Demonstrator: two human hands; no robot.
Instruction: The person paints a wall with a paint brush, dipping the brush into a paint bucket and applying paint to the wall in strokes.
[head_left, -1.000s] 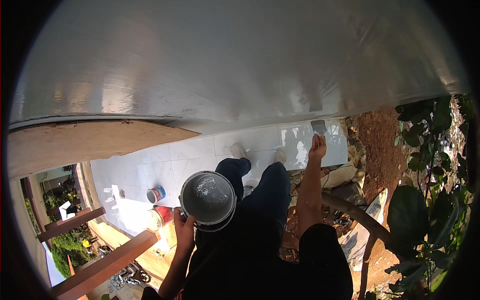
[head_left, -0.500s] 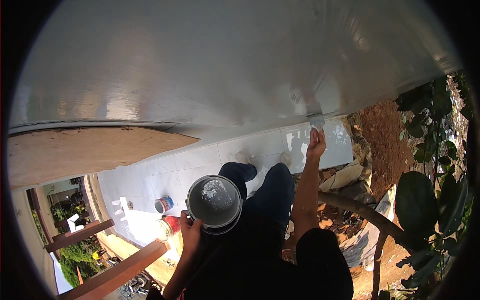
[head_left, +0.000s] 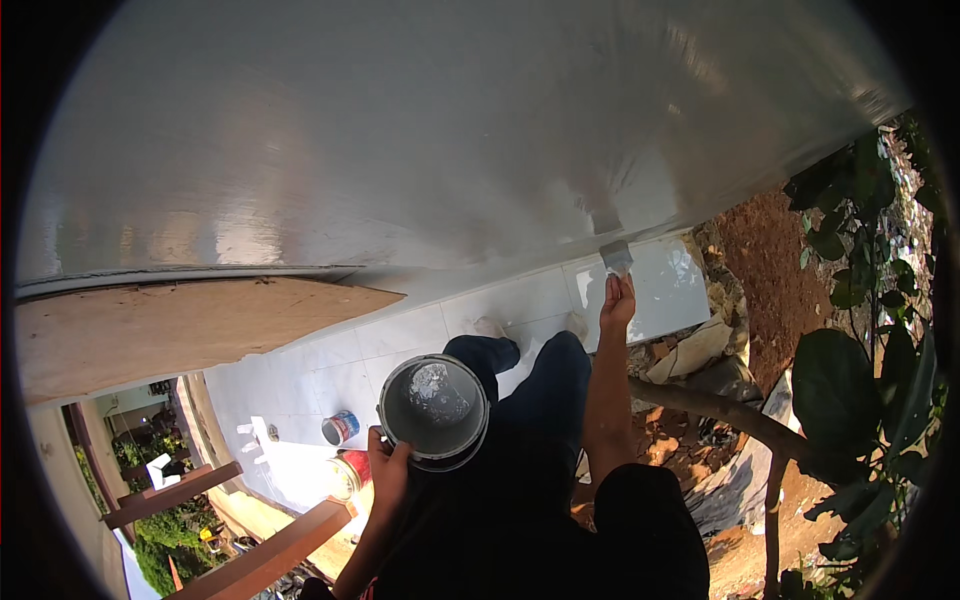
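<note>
My left hand (head_left: 390, 470) grips the rim of a round bucket (head_left: 470, 452), thumb over the edge. Grey paint (head_left: 430, 410) coats the bucket's inside, with a pale glossy patch in it. My right arm reaches forward, and the fingers of my right hand (head_left: 618, 300) are closed on the handle of a flat paintbrush (head_left: 616, 258) with grey bristles. The brush is close to the lower edge of a glossy grey wall (head_left: 400, 130); whether it touches the wall I cannot tell. Shiny, wet-looking streaks show on the wall just above it.
Light tiles (head_left: 400, 340) lie under my feet. To the left are a brown board (head_left: 200, 320) against the wall, a small blue can (head_left: 341, 428), a red can (head_left: 350, 475) and reddish beams (head_left: 270, 555). Rocks, a branch (head_left: 720, 418) and leafy plants (head_left: 840, 390) are at the right.
My right hand has drawn the paintbrush slightly left and back from where it was against the wall. My left hand still holds the bucket, and the view has shifted a little.
</note>
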